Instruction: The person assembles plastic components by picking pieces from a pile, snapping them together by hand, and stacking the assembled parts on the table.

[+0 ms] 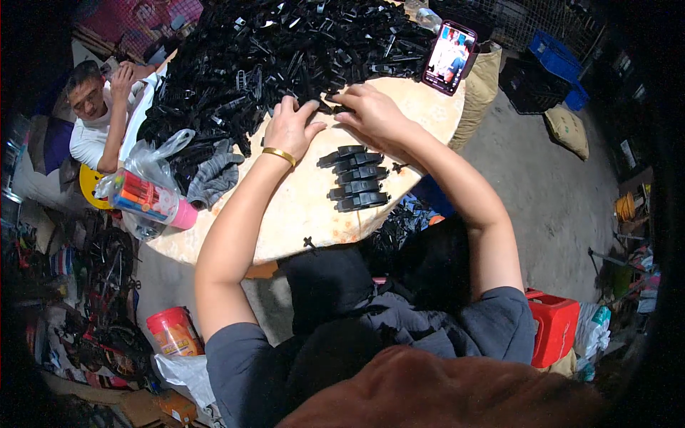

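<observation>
Whether your hands (285, 134) pinch anything, I can't tell; your forearm (464, 178) could sweep black parts (360, 175) off the table's (285, 217) edge.

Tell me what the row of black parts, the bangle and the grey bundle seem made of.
Row of black parts: probably plastic, semi-gloss, judging by soft highlights.
Bangle: likely metal or metal-look plastic, shiny, from its golden glint.
Grey bundle: apparently fabric, perhaps knitted, matte, given its soft folds.
</observation>
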Demonstrator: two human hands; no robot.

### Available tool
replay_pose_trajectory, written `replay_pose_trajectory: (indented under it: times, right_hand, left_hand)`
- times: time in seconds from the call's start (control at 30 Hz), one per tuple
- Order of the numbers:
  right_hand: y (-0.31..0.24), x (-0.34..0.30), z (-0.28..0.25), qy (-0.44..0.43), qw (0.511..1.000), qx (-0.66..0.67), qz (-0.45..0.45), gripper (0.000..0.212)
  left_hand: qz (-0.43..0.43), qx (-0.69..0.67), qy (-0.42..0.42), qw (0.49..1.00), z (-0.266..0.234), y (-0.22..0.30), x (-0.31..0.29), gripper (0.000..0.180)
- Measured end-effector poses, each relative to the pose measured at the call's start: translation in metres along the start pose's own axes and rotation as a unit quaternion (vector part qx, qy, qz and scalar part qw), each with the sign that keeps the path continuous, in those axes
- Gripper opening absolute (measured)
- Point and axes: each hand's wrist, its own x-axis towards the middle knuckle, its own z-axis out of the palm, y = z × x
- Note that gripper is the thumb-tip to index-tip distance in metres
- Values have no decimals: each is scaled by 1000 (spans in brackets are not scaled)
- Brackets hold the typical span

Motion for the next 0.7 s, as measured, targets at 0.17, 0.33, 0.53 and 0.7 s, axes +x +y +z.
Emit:
replay_pose_trajectory:
  times: [0.17, 0.33, 0.53, 0.7]
  right_hand:
    - [0, 0, 0, -95, 995, -44, 5, 23]
    - [-2, -7, -10, -135, 981, 100, 92, 23]
    - [0, -11, -26, -198, 964, 48, 173, 28]
    - [0, -16, -37, -183, 968, 43, 169, 30]
  left_hand:
    - [-14, 20, 24, 999, 3, -14, -1, 16]
    - [-52, -43, 63, 996, -7, -3, -4, 13]
    - [-236, -135, -139, 952, -22, 3, -14, 24]
    - [-142, -93, -95, 981, -30, 2, -12, 23]
